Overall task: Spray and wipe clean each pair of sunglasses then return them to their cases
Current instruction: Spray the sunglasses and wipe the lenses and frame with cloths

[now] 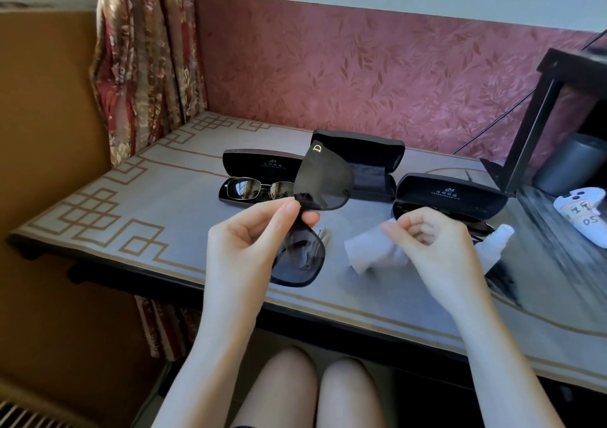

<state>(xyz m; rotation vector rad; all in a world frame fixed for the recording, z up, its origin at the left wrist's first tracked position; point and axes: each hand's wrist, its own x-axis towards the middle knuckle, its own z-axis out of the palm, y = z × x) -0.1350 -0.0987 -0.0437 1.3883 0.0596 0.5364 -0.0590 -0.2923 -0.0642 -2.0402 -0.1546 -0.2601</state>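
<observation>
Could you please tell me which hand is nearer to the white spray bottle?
Right. The right hand, gripping the cloth, is just left of the spray bottle; the left hand, pinching the black sunglasses, is farther left.

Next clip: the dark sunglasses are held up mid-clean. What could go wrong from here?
1. The left hand pinches the black sunglasses only near the bridge; a firm wipe with the white cloth could twist them loose onto the table.
2. The white spray bottle sits close behind the right hand, which might knock it while moving.
</observation>
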